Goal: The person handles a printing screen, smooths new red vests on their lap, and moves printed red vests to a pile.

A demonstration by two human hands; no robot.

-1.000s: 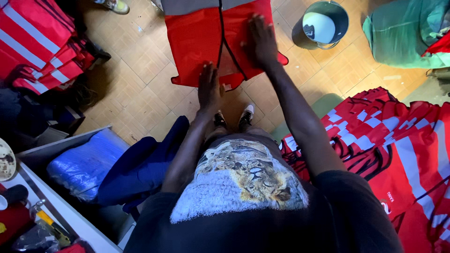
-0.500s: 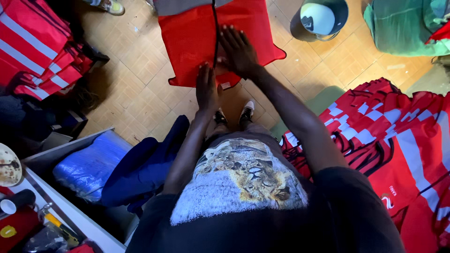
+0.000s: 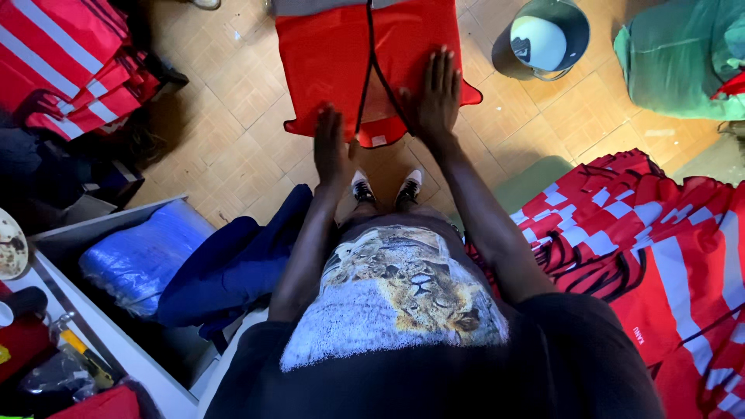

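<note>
Both hands are pressed flat on a red vest spread over a parquet floor.

Nearest, a blue plastic-wrapped package (image 3: 136, 260) is seen in a pale open box at lower left, beside a dark blue cloth (image 3: 233, 268). A heap of red garments with pale stripes (image 3: 660, 256) lies at right. The left hand (image 3: 331, 147) is laid with fingers together on the near edge of the red vest (image 3: 326, 62); the right hand (image 3: 436, 97) is laid flat on it, fingers slightly spread, nothing gripped. A small white label (image 3: 378, 141) is sewn at the hem between the hands. Farther off, folded red striped garments (image 3: 62, 66) are stacked at upper left, a grey bucket (image 3: 570, 23) and a green bundle (image 3: 675, 58) at upper right.
</note>
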